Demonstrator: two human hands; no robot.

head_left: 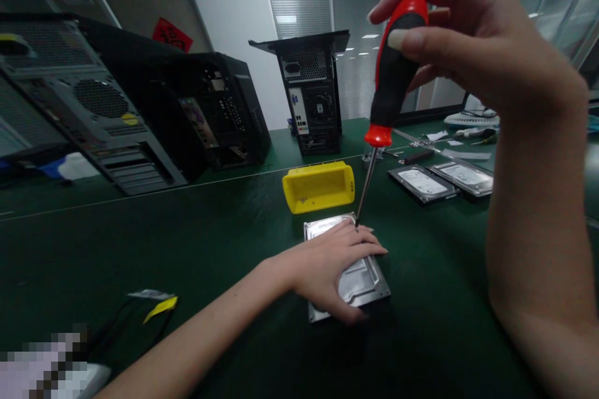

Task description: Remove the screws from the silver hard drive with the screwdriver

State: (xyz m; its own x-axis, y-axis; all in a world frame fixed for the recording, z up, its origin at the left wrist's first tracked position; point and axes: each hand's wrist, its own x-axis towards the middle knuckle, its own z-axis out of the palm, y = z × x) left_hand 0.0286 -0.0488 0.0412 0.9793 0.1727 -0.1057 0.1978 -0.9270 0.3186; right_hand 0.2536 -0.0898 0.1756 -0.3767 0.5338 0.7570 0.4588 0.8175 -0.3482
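A silver hard drive [362,280] lies on the green table in front of me. Across its top my left hand [334,255] is laid flat with the fingers spread, hiding much of the lid. My right hand [449,37] is raised high at the right, its fingers closed around the handle of a red and black screwdriver [397,68]. The shaft slants down and its tip reaches the drive's far part, close to my left fingers. Whether the tip sits in a screw is too small to tell.
Behind the drive stands a yellow bin [319,199] with a few tiny bits inside. Two more hard drives [423,182] lie at the right, near scattered tools. Computer cases [311,100] stand at the back and left. A cable with a yellow tag [160,308] lies at the lower left.
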